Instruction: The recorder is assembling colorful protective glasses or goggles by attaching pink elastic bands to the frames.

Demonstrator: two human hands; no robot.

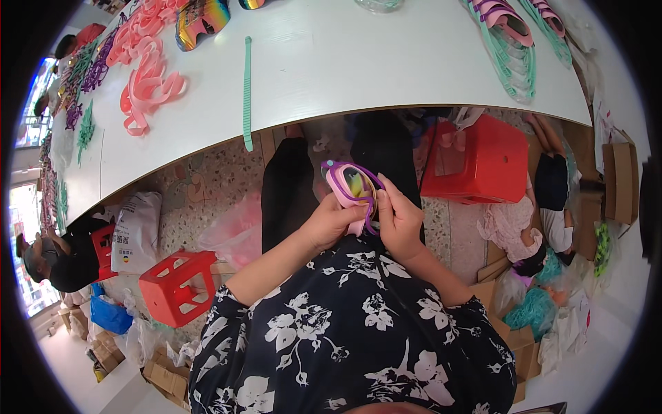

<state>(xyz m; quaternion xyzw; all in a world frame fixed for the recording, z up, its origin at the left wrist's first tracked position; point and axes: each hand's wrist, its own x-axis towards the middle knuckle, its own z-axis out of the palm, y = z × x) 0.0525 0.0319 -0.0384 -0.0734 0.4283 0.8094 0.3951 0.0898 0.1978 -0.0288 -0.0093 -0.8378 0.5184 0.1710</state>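
Over my lap I hold a pair of swim goggles with a pale pink frame, a purple strap and shiny rainbow-tinted lenses. My left hand grips the pink frame from the left, fingers curled under it. On the right side, my right hand pinches the purple strap between thumb and fingers. The strap loops around the upper and right edges of the frame. Above my hands, a mint green ribbed strap lies on the white table, its end just over the near edge.
Pink straps and a rainbow-mirrored lens piece lie at the table's left. Pink goggles with green straps are stacked at the right. Red stools stand on both sides. Other people sit at left and right.
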